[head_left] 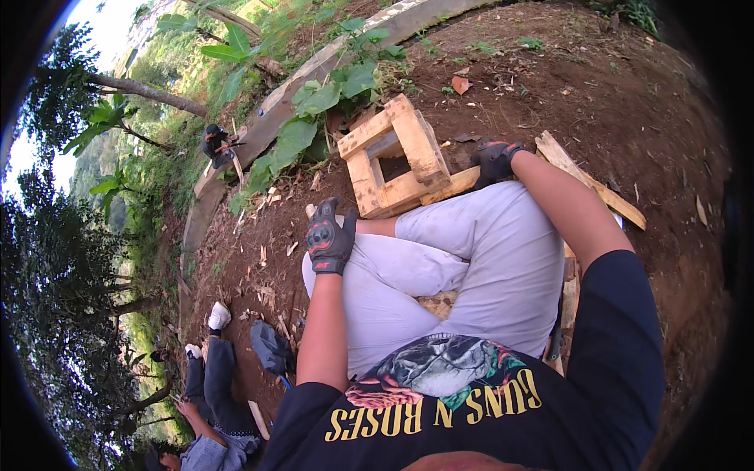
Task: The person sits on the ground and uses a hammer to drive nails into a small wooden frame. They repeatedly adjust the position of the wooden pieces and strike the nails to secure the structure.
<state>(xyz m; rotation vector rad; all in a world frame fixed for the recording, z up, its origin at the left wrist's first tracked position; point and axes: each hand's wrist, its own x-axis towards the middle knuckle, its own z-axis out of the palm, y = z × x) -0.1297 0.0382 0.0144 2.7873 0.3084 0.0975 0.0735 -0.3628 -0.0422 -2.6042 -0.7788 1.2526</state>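
A square frame of pale wooden pieces (pixel 419 145), stacked and joined around an open middle, stands on the soil in front of my crossed legs (pixel 503 235). My right hand (pixel 496 162), in a black glove with red marks, is at the frame's near right end, fingers curled down over the end of a wooden piece; their tips are hidden. My left hand (pixel 330 239), gloved alike, lies over my foot by the left shin, its thumb spread from the fingers. Something pale shows just past its fingers, too covered to name.
Loose wooden slats (pixel 597 184) lie right of my right arm. Leafy plants (pixel 294 145) and a low concrete edge (pixel 314 67) run beyond the frame. One person (pixel 220 147) sits at the far left, another (pixel 216 400) at the lower left, near a dark blue-grey bag-like thing (pixel 271 348).
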